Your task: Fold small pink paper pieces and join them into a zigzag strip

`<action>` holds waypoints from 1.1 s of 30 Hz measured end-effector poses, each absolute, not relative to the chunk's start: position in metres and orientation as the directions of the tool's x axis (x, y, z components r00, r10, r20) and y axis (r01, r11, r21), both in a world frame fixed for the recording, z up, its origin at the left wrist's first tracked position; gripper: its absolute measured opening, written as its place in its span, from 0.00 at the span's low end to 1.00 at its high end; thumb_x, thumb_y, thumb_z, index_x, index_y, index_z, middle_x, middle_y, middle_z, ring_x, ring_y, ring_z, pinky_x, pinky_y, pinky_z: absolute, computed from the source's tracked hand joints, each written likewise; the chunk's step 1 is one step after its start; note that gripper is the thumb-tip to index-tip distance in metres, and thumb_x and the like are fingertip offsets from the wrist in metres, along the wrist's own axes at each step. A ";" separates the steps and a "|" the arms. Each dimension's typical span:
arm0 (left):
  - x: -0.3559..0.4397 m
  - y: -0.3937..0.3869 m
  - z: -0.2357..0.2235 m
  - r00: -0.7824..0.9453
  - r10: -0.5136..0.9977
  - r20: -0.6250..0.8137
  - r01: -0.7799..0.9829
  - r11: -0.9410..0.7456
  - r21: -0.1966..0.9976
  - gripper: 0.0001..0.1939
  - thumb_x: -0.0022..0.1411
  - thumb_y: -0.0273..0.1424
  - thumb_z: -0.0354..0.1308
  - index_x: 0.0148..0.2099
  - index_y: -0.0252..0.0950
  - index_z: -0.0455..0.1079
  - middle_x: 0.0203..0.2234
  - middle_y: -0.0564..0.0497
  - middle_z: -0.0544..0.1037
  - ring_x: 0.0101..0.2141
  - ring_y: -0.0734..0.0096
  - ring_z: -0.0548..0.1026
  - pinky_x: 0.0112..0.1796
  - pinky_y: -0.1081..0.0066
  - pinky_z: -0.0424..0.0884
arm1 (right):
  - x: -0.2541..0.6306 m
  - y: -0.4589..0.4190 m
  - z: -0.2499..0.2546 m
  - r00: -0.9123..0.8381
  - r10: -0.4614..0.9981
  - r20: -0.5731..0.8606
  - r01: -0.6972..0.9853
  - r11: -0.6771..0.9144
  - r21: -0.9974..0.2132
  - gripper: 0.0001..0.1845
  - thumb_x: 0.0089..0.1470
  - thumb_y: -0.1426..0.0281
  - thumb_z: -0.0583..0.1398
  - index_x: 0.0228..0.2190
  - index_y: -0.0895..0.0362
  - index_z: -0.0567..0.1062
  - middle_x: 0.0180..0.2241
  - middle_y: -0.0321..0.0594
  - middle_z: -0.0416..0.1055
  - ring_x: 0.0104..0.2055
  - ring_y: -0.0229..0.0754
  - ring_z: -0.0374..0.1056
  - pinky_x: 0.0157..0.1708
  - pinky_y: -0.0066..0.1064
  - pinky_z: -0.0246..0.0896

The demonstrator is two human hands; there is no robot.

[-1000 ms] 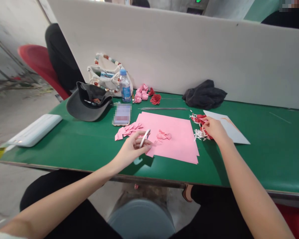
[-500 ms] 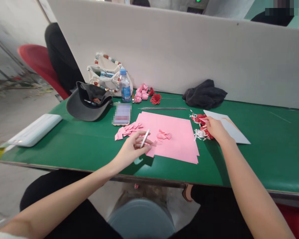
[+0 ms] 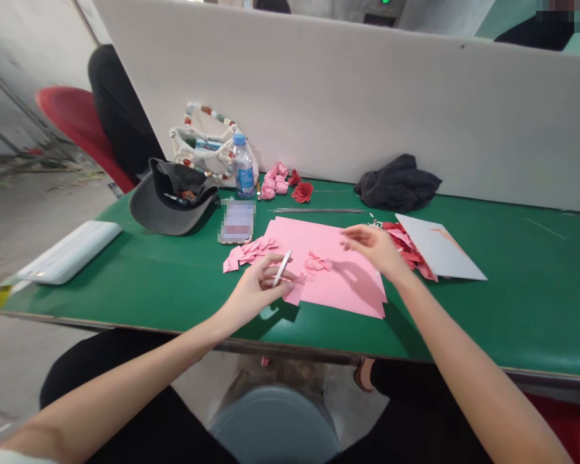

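In our left hand (image 3: 265, 280) we hold a slim white ring-like thing (image 3: 281, 269) among the fingers, with a small pink piece (image 3: 294, 291) at the fingertips. Our right hand (image 3: 344, 239) is released, fingers parted above the pink sheets (image 3: 343, 293). The creased pink paper (image 3: 318, 261) lies on those sheets between our hands, at about 2 o'clock from the left fingertips and 8 o'clock from the right; its long axis runs roughly 9 to 3, and the left hand looks slightly nearer. On the green bench (image 3: 169, 293), pink strips (image 3: 249, 253) sit at 11 o'clock from our left hand, and red pieces (image 3: 406, 245) at 3 from our right, beside a white card (image 3: 442, 248). Farther off, at 12, are thin wires (image 3: 319, 211) and a red paper flower (image 3: 302, 192); behind the bench stands a pale partition (image 3: 319, 96).
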State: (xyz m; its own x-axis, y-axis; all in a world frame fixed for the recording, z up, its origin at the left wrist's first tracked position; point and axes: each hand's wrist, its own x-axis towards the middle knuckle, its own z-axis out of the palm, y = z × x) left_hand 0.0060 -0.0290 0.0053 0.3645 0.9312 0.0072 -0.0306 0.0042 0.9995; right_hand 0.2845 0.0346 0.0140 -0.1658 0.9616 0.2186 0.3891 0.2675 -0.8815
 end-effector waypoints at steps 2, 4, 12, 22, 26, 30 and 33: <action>0.006 -0.029 0.006 0.368 0.930 0.002 -0.034 0.011 0.999 0.24 0.53 0.30 0.63 0.51 0.35 0.61 0.36 0.46 0.79 0.38 0.65 0.78 0.37 0.69 0.72 | 0.249 0.019 0.015 -0.337 0.934 0.115 0.255 0.208 -0.944 0.18 0.48 0.64 0.64 0.40 0.59 0.74 0.34 0.43 0.76 0.34 0.41 0.74 0.41 0.39 0.69; 0.007 -0.030 0.008 0.369 0.929 -0.004 -0.036 0.019 0.999 0.24 0.53 0.30 0.63 0.51 0.35 0.61 0.36 0.46 0.79 0.37 0.66 0.78 0.37 0.69 0.72 | 0.224 0.006 0.014 -0.439 0.897 0.057 0.168 0.145 -0.975 0.19 0.48 0.64 0.64 0.42 0.59 0.73 0.33 0.41 0.76 0.34 0.40 0.74 0.41 0.38 0.69; 0.006 -0.028 0.006 0.377 0.926 -0.009 -0.019 0.018 1.000 0.23 0.54 0.31 0.63 0.50 0.34 0.61 0.36 0.46 0.78 0.34 0.68 0.78 0.36 0.70 0.72 | 0.207 -0.010 0.010 -0.502 0.864 -0.034 0.113 0.026 -0.993 0.22 0.47 0.64 0.65 0.44 0.59 0.72 0.30 0.39 0.75 0.32 0.40 0.73 0.40 0.35 0.68; 0.006 -0.029 0.006 0.380 0.924 -0.037 -0.013 0.045 0.999 0.22 0.56 0.31 0.61 0.52 0.34 0.62 0.38 0.46 0.78 0.35 0.67 0.77 0.35 0.71 0.71 | 0.205 -0.010 0.005 -0.485 0.874 -0.044 0.169 0.044 -0.985 0.23 0.46 0.65 0.66 0.44 0.58 0.72 0.30 0.38 0.72 0.32 0.39 0.71 0.38 0.34 0.67; 0.005 -0.028 0.007 0.377 0.925 -0.043 -0.034 0.060 0.998 0.23 0.55 0.32 0.62 0.52 0.34 0.63 0.39 0.45 0.77 0.39 0.64 0.77 0.38 0.69 0.71 | 0.203 -0.011 0.005 -0.469 0.883 -0.012 0.190 0.088 -0.978 0.21 0.48 0.65 0.65 0.44 0.58 0.72 0.28 0.35 0.70 0.29 0.37 0.69 0.35 0.33 0.67; 0.005 -0.027 0.006 0.367 0.927 -0.073 -0.074 0.108 0.991 0.24 0.53 0.32 0.64 0.52 0.34 0.63 0.39 0.46 0.77 0.37 0.66 0.77 0.40 0.67 0.72 | 0.199 -0.014 0.003 -0.428 0.902 0.061 0.239 0.177 -0.955 0.18 0.50 0.66 0.62 0.43 0.58 0.72 0.25 0.32 0.65 0.27 0.34 0.66 0.33 0.30 0.65; 0.006 -0.027 0.004 0.365 0.928 -0.078 -0.101 0.122 0.987 0.26 0.50 0.30 0.66 0.51 0.34 0.63 0.38 0.46 0.76 0.35 0.67 0.78 0.38 0.66 0.73 | 0.195 -0.018 0.002 -0.411 0.908 0.083 0.265 0.206 -0.942 0.18 0.51 0.65 0.61 0.44 0.57 0.72 0.25 0.33 0.65 0.27 0.34 0.64 0.32 0.29 0.65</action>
